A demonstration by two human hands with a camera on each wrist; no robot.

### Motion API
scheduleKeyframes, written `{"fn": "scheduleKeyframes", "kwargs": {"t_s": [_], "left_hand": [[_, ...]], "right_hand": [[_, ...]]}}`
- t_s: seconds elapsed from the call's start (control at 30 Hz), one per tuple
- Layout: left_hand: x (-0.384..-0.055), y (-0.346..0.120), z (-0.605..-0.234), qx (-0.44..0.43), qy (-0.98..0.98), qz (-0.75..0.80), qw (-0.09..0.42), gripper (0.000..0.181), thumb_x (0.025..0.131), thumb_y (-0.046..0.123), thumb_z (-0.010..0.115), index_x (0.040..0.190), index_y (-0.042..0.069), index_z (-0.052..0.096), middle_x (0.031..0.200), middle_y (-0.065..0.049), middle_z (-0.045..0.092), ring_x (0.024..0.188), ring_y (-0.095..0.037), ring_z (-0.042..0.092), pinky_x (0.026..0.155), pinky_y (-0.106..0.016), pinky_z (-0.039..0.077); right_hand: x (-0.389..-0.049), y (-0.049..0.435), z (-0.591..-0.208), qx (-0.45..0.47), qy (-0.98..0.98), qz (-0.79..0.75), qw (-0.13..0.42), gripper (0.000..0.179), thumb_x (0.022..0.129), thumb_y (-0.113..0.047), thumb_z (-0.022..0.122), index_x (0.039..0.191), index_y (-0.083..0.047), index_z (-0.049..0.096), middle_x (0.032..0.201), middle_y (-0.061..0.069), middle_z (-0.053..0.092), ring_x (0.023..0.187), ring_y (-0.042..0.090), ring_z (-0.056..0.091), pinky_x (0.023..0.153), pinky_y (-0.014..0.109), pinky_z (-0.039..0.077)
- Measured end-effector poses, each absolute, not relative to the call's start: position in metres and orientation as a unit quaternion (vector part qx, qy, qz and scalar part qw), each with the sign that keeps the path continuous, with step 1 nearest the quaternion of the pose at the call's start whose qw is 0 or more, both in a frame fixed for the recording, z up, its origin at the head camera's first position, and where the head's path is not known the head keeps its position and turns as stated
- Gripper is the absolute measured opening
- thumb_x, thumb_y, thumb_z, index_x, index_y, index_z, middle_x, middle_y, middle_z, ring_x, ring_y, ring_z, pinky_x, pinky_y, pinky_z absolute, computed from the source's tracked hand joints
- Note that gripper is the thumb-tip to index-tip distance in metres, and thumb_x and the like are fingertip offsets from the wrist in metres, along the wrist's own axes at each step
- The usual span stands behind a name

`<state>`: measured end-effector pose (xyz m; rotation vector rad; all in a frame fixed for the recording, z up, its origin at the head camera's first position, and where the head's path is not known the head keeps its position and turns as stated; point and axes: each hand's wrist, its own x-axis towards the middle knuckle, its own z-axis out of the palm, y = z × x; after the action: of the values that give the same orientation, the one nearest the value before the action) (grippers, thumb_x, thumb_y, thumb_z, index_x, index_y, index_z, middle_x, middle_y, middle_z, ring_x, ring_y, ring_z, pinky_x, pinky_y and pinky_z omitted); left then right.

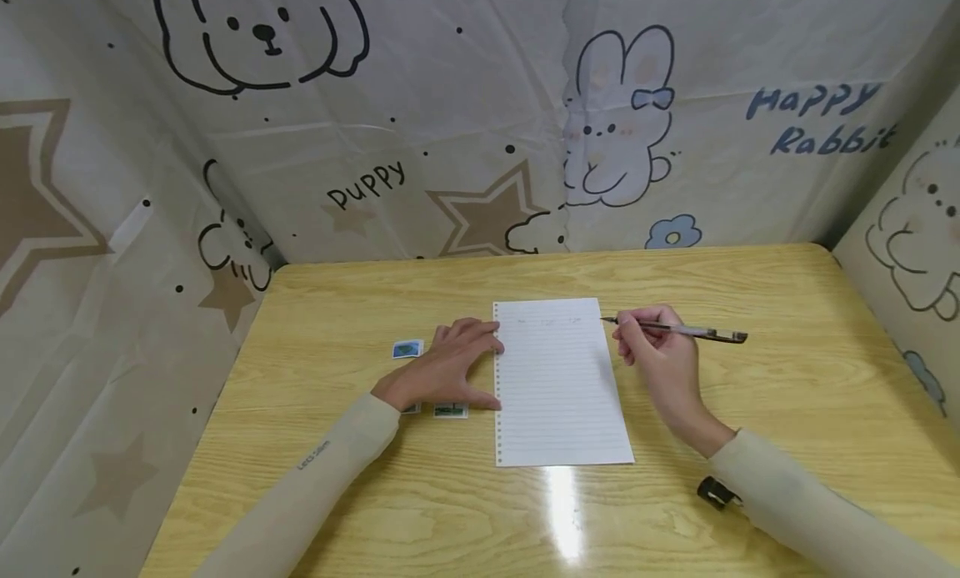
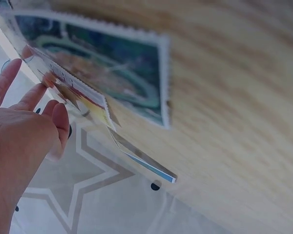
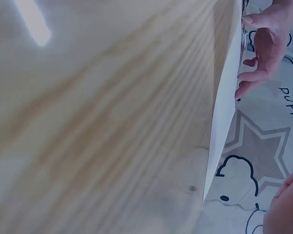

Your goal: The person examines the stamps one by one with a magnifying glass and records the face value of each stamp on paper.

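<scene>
A lined sheet of paper [image 1: 558, 386] with punched holes down its left side lies on the table, faint writing near its top. My left hand [image 1: 453, 363] rests at the sheet's left edge, thumb and fingers spread straight along it. Between the thumb and fingers of my right hand [image 1: 663, 369] is a dark pen [image 1: 701, 332], its tip at the sheet's upper right edge. Postage stamps lie by the left hand: a blue one [image 1: 407, 349], a green one [image 1: 450, 410], and another partly hidden under the wrist. The left wrist view shows a large landscape stamp [image 2: 95, 63] up close.
The wood-grain table [image 1: 420, 511] carries a bright light reflection in front of the sheet. A printed cloth [image 1: 465, 103] with cartoon animals and stars hangs behind and at both sides. By the right sleeve is a small black object [image 1: 717, 492].
</scene>
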<state>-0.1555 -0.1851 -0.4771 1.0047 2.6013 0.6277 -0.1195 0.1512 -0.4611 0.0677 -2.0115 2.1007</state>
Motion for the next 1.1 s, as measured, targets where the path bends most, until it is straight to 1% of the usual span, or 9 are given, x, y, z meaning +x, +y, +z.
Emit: {"fn": "scheduleKeyframes", "kwargs": {"t_s": [0.1,0.17,0.23,0.33,0.47,0.57,0.63,0.93,1.1], "left_hand": [[-0.156,-0.186,-0.477,0.346,0.902,0.216,0.14,0.078,0.087,0.057,0.09,0.146,0.017,0.059,0.175,-0.01,0.033,0.16,-0.033,0.021,0.119,-0.059,0.021],[-0.156,-0.187,-0.477,0.345,0.903,0.217,0.138,0.078,0.087,0.057,0.09,0.146,0.017,0.059,0.175,-0.01,0.033,0.16,-0.033,0.022,0.119,-0.059,0.022],[-0.155,-0.188,-0.477,0.343,0.903,0.216,0.14,0.078,0.087,0.057,0.09,0.146,0.017,0.059,0.175,-0.009,0.033,0.16,-0.032,0.022,0.118,-0.059,0.022],[-0.155,-0.189,-0.477,0.342,0.904,0.215,0.141,0.078,0.087,0.057,0.091,0.146,0.017,0.059,0.174,-0.009,0.034,0.16,-0.033,0.022,0.119,-0.06,0.022],[-0.155,-0.19,-0.478,0.342,0.904,0.211,0.143,0.078,0.087,0.058,0.09,0.145,0.017,0.059,0.175,-0.009,0.033,0.16,-0.033,0.022,0.119,-0.06,0.022],[-0.155,-0.19,-0.478,0.341,0.906,0.207,0.142,0.078,0.087,0.059,0.09,0.145,0.018,0.058,0.175,-0.009,0.033,0.16,-0.033,0.022,0.119,-0.059,0.022],[-0.155,-0.19,-0.478,0.34,0.906,0.206,0.143,0.078,0.087,0.059,0.09,0.145,0.018,0.058,0.175,-0.009,0.033,0.16,-0.033,0.022,0.119,-0.059,0.022],[-0.156,-0.187,-0.477,0.337,0.908,0.202,0.147,0.08,0.087,0.061,0.088,0.148,0.019,0.057,0.176,-0.008,0.031,0.16,-0.031,0.022,0.119,-0.059,0.023],[-0.156,-0.185,-0.476,0.337,0.907,0.202,0.151,0.081,0.088,0.061,0.088,0.15,0.018,0.057,0.176,-0.008,0.03,0.16,-0.031,0.022,0.118,-0.059,0.023]], "right_hand": [[-0.124,0.142,-0.46,0.012,-0.7,0.707,0.102,0.023,0.109,-0.014,0.07,0.103,0.005,0.057,0.08,0.01,0.073,0.06,0.01,0.061,0.055,0.022,0.052],[-0.127,0.137,-0.46,0.008,-0.718,0.691,0.087,0.026,0.109,-0.017,0.069,0.101,0.004,0.056,0.078,0.009,0.073,0.06,0.011,0.061,0.057,0.023,0.053],[-0.131,0.131,-0.461,0.0,-0.734,0.676,0.068,0.027,0.11,-0.019,0.068,0.099,0.003,0.057,0.078,0.007,0.073,0.064,0.012,0.064,0.061,0.024,0.054],[-0.136,0.123,-0.463,-0.012,-0.758,0.651,0.035,0.025,0.109,-0.02,0.069,0.099,0.001,0.058,0.08,0.004,0.074,0.073,0.014,0.066,0.064,0.024,0.052],[-0.142,0.112,-0.467,-0.019,-0.769,0.639,-0.001,0.022,0.108,-0.019,0.068,0.098,-0.002,0.058,0.081,0.004,0.072,0.081,0.023,0.066,0.065,0.024,0.045],[-0.145,0.101,-0.468,-0.02,-0.763,0.646,-0.019,0.022,0.108,-0.019,0.068,0.097,-0.003,0.057,0.082,0.005,0.071,0.087,0.032,0.065,0.068,0.026,0.045],[-0.148,0.094,-0.468,-0.019,-0.765,0.643,-0.025,0.022,0.107,-0.019,0.069,0.096,-0.004,0.057,0.082,0.005,0.071,0.088,0.034,0.065,0.068,0.027,0.044],[-0.158,0.07,-0.469,-0.01,-0.788,0.614,-0.038,0.02,0.107,-0.019,0.07,0.094,-0.007,0.06,0.082,0.004,0.074,0.08,0.023,0.064,0.063,0.026,0.045],[-0.16,0.066,-0.474,-0.014,-0.802,0.596,-0.044,0.019,0.107,-0.019,0.069,0.095,-0.008,0.06,0.082,0.003,0.075,0.08,0.022,0.064,0.062,0.025,0.044]]}}
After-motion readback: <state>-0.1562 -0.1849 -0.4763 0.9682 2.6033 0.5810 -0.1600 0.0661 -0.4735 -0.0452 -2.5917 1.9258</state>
